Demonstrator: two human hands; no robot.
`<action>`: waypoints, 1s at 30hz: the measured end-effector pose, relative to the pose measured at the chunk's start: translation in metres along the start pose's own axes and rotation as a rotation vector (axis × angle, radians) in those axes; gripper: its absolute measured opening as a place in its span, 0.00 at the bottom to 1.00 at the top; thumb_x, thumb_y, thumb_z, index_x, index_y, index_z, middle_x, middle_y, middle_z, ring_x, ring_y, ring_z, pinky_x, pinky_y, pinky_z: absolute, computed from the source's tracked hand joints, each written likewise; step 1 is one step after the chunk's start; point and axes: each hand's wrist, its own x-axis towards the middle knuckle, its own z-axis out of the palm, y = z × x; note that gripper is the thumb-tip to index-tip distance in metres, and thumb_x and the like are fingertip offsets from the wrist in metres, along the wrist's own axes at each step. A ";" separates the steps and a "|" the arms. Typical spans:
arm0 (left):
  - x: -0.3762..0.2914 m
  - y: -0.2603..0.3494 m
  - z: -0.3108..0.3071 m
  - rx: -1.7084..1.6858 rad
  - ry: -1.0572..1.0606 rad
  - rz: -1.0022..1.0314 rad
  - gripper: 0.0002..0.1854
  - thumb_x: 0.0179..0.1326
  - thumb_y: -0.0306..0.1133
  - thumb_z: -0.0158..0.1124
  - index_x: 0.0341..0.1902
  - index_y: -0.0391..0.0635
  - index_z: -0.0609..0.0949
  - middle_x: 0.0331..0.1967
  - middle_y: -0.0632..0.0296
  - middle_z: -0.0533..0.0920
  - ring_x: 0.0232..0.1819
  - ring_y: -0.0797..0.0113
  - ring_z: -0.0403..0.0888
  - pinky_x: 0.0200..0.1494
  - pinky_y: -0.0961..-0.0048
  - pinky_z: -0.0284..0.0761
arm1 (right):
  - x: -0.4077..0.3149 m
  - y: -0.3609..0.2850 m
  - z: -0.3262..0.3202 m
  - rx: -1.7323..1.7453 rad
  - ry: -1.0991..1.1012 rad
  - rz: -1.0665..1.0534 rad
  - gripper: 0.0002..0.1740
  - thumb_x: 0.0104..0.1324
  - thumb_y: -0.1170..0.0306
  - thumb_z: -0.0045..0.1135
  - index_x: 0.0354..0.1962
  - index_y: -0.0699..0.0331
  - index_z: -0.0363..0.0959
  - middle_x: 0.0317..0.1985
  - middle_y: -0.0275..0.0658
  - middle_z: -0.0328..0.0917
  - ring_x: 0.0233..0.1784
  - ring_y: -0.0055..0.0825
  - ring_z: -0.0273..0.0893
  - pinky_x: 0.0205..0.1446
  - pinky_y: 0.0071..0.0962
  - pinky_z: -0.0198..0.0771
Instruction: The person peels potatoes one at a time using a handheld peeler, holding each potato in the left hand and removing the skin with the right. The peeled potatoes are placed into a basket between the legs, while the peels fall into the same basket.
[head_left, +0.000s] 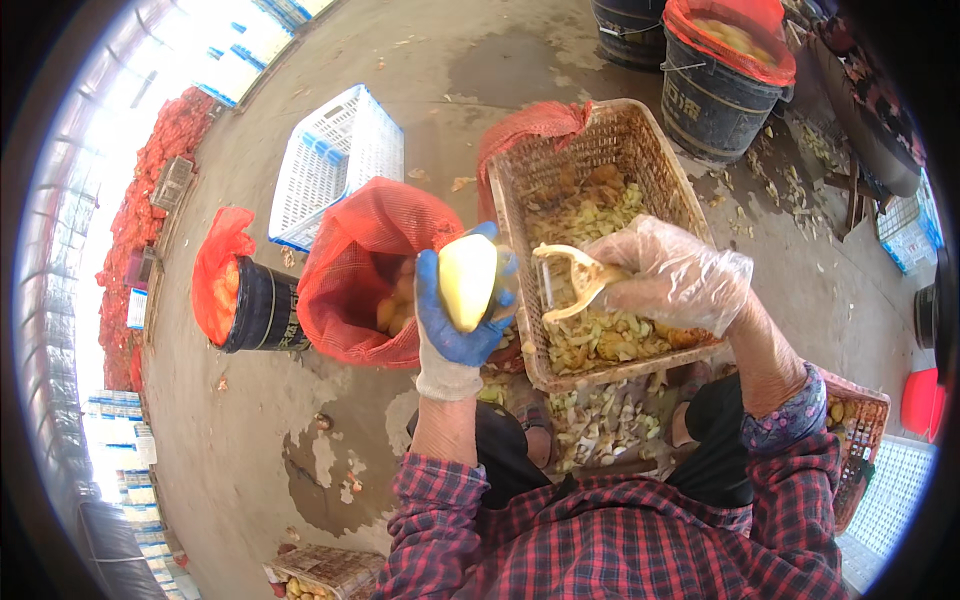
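Note:
My left hand (461, 307), in a blue-coated work glove, grips a pale peeled potato (468, 281) with its pointed end down. In my right hand (660, 277), under a clear plastic glove, is a cream-coloured Y-shaped peeler (574, 281), its blade towards the potato but apart from it. Below the peeler stands a brown plastic crate (532, 367) with peelings (607, 337) in it. A red mesh sack (345, 315) with unpeeled potatoes (394, 311) stands open at the left, partly behind the left hand.
A white crate (337, 157) stands beyond the sack, with a black bucket (266, 304) at its left. Another black bucket (712, 97), lined with red mesh, is at the upper right. Peelings lie between my feet. A person's dark clothing (862, 105) shows at the right rim.

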 end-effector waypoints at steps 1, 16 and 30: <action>0.002 -0.004 0.006 -0.025 0.017 0.007 0.44 0.74 0.68 0.59 0.76 0.43 0.73 0.56 0.49 0.83 0.41 0.60 0.84 0.33 0.68 0.78 | 0.001 -0.003 0.004 -0.003 0.004 -0.010 0.20 0.64 0.67 0.64 0.52 0.67 0.84 0.28 0.53 0.82 0.31 0.39 0.82 0.42 0.40 0.75; 0.032 0.005 0.007 -0.181 -0.153 0.279 0.39 0.75 0.59 0.65 0.78 0.44 0.72 0.65 0.49 0.83 0.66 0.47 0.82 0.71 0.44 0.76 | 0.023 -0.002 0.076 0.921 0.160 0.006 0.13 0.76 0.70 0.63 0.54 0.66 0.81 0.41 0.25 0.81 0.41 0.11 0.74 0.46 0.21 0.73; 0.038 0.024 0.011 -0.368 -0.318 0.328 0.32 0.72 0.55 0.68 0.65 0.40 0.81 0.56 0.48 0.87 0.59 0.46 0.84 0.79 0.36 0.65 | 0.023 -0.028 0.114 0.556 0.130 0.005 0.13 0.76 0.69 0.59 0.52 0.68 0.82 0.30 0.42 0.86 0.33 0.25 0.82 0.40 0.33 0.78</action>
